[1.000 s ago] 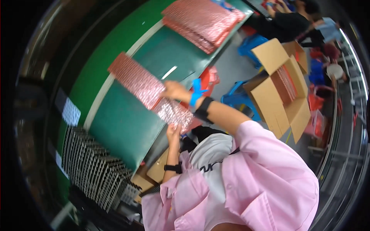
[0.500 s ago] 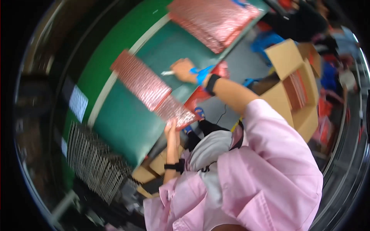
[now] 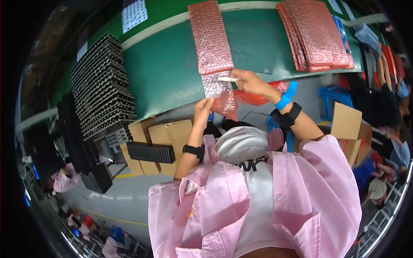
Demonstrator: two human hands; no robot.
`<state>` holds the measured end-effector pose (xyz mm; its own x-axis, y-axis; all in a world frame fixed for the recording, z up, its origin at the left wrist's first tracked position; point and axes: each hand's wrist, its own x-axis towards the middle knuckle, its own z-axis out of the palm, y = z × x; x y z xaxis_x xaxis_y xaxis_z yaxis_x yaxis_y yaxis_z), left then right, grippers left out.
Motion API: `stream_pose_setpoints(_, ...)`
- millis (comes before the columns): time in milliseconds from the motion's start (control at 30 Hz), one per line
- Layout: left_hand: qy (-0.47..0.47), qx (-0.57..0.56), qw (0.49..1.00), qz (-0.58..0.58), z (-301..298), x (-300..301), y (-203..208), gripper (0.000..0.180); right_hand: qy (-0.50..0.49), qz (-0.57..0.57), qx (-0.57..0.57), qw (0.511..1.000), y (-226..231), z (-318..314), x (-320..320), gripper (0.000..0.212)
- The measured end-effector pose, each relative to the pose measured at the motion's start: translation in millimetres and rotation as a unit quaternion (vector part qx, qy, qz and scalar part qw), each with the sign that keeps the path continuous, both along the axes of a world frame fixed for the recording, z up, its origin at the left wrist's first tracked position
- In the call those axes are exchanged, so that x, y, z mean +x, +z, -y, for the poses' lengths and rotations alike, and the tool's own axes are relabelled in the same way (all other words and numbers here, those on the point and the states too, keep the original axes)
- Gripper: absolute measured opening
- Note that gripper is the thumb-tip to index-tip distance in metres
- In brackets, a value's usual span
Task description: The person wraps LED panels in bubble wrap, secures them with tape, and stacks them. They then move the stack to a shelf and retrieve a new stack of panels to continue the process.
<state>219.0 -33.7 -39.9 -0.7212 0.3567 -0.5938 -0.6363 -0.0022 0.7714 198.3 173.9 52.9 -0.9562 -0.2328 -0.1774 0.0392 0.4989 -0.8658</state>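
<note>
A long pink bubble-wrap bag (image 3: 211, 36) lies across the green table, its near end hanging past the front edge. My left hand (image 3: 203, 111) pinches the left side of the silvery flap (image 3: 217, 86) at that near end. Above the flap, my right hand (image 3: 251, 81) grips a slim white stick-like tool (image 3: 229, 79), its tip pointing left over the silvery film. What kind of tool it is I cannot make out. A blue band (image 3: 286, 96) circles my right wrist.
Stacked pink bubble-wrap bags (image 3: 316, 36) lie at the table's right. Tall stacks of black trays (image 3: 103, 86) stand at its left end. Cardboard boxes (image 3: 172, 137) sit below the left front edge; an open carton (image 3: 346, 122) and blue stool (image 3: 333, 96) stand right.
The view has swung, so the table now runs across the top. My right hand, with the white tool, has come from beside the bag to its flap. My left hand still holds the flap.
</note>
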Motion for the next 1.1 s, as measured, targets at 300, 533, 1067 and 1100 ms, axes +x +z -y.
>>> stream_pose_setpoints(300,0.118,0.019,0.992,-0.043,-15.4,11.6,4.0,0.023,0.036,-0.007,0.111,0.993,-21.8,40.6,-0.8,0.011)
stream_pose_setpoints(533,0.111,0.032,0.993,-0.037,-15.0,11.2,14.0,0.024,-0.004,-0.060,0.116,0.991,-22.4,51.4,5.0,0.011)
stream_pose_setpoints(1067,0.170,0.045,0.982,-0.067,-4.5,-3.0,18.4,0.022,0.129,-0.120,0.320,0.931,-17.6,13.6,13.5,0.016)
stream_pose_setpoints(1100,0.178,0.047,0.980,-0.076,0.0,-4.2,17.8,0.022,0.128,-0.129,0.321,0.929,-19.4,-1.6,18.9,0.014)
